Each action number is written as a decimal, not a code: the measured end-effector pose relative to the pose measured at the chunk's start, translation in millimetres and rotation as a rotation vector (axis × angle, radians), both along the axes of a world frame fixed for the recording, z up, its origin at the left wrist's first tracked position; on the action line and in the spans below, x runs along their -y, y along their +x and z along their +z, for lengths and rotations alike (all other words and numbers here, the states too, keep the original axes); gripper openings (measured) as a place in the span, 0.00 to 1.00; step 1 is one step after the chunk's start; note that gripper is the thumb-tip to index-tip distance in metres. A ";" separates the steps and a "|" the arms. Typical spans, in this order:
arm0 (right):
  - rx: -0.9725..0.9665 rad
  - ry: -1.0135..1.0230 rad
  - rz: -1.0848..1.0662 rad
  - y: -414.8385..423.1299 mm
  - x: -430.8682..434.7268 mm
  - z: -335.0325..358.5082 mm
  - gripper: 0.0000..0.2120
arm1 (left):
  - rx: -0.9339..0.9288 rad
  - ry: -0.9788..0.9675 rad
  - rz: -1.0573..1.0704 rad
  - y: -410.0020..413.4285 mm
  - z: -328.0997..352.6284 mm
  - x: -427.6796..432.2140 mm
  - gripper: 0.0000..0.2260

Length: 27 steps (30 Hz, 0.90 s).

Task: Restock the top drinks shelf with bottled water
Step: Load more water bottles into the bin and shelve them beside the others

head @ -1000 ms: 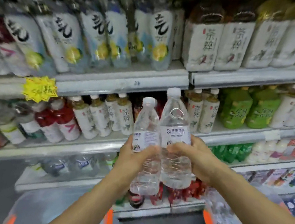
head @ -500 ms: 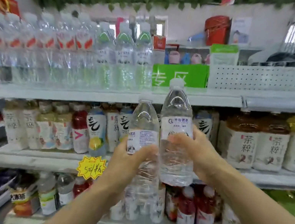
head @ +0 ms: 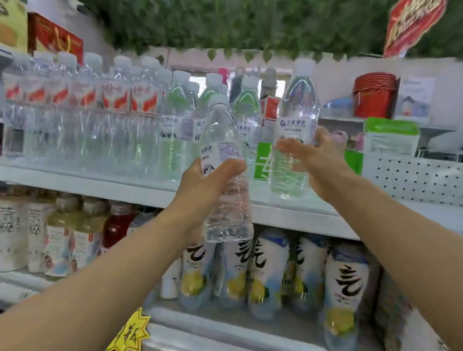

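My right hand (head: 317, 156) grips a clear water bottle (head: 297, 116) with a white cap, upright, its base at the top shelf (head: 129, 192) just right of the rows of bottled water (head: 130, 115) that stand there. My left hand (head: 204, 186) holds a second clear water bottle (head: 223, 180) by its middle, tilted slightly left, in front of the shelf's front edge and lower than the first. Whether the right bottle's base touches the shelf I cannot tell.
Right of the held bottle the top shelf has bare room in front of a white perforated back panel (head: 435, 178). A green carton (head: 390, 136) and a red bucket (head: 374, 95) stand behind. Flavoured drinks (head: 265, 276) fill the shelf below. Leafy garlands (head: 222, 5) hang overhead.
Both hands have risen with their bottles from the lower shelves up to the top shelf. The right bottle has moved away from the left one, up and onto the shelf area.
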State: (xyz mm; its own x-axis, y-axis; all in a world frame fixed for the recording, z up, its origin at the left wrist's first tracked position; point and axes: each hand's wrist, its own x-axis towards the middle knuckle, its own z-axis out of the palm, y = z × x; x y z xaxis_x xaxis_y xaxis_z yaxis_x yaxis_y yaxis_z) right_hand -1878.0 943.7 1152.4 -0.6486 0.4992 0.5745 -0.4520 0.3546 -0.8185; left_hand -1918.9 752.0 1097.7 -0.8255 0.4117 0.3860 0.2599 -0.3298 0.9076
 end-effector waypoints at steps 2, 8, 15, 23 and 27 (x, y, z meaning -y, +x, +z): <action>0.014 -0.025 0.002 -16.2 -12.9 -4.4 0.32 | 0.013 0.030 -0.003 -5.8 5.3 -8.5 0.18; 0.145 0.065 -0.021 -27.5 -24.8 -9.3 0.30 | -0.025 0.036 0.043 -17.7 12.9 -23.5 0.26; 0.340 0.209 -0.189 -24.8 -31.5 -23.5 0.31 | -0.022 0.019 0.018 -28.6 13.8 -26.0 0.30; 0.432 0.240 -0.225 -63.7 -34.5 -12.5 0.22 | -0.004 0.008 -0.049 -43.2 9.8 -28.2 0.28; 0.464 0.236 -0.225 -77.4 -36.0 -12.0 0.25 | -0.011 0.001 -0.071 -47.7 9.6 -28.8 0.24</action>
State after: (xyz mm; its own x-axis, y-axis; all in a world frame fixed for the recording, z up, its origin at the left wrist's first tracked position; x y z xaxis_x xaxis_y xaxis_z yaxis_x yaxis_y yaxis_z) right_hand -1955.4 979.7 1140.4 -0.7521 0.5469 0.3678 0.0438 0.5983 -0.8001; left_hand -1966.6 780.8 1107.2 -0.7901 0.4686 0.3952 0.2457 -0.3486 0.9045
